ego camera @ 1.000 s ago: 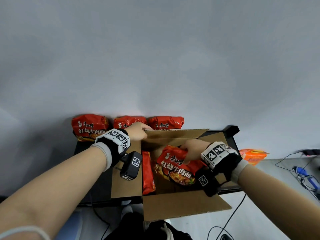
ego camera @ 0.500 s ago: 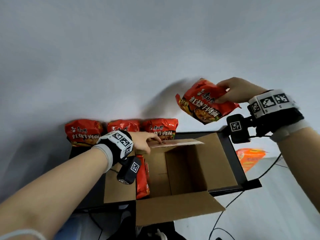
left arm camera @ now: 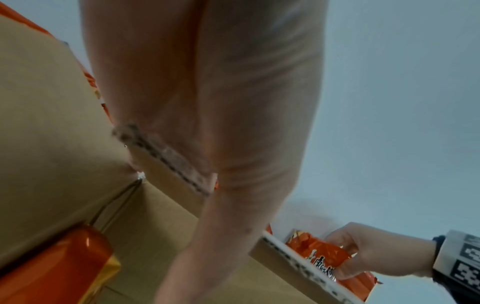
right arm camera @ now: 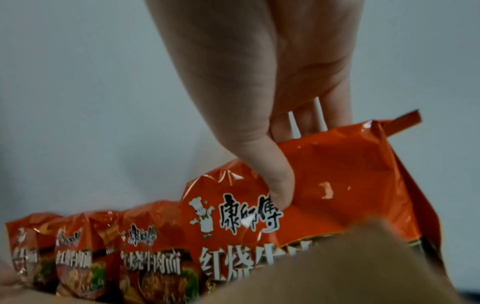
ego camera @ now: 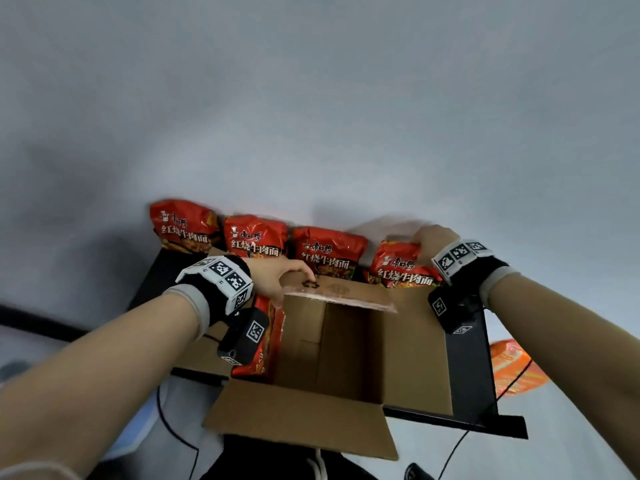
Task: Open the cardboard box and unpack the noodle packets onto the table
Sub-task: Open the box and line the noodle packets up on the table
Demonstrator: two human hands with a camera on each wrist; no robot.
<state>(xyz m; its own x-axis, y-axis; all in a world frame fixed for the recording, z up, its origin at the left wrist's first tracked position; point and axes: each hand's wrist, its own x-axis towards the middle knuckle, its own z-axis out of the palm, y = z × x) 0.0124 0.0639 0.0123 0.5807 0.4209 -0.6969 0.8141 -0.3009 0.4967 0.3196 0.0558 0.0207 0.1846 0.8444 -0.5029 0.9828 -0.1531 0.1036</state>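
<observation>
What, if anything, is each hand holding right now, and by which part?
The right hand pinches the fourth noodle packet by its top edge; the left hand holds the box's far flap at its left end.

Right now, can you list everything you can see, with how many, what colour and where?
noodle packets in a row: four, red, upright along the wall behind the box; the rightmost is held at its top.
noodle packet in the box: one, red, on edge against the box's left wall.
cardboard box: one, brown, flaps open, on the black table.
table: one, black, under the box.
orange packet: one, lower down to the right of the table.
cables: black, down by the floor.
left hand: fingers grip the far flap.
right hand: thumb and fingers pinch the rightmost packet's top.
wrist bands: two, black with white marker tags.
</observation>
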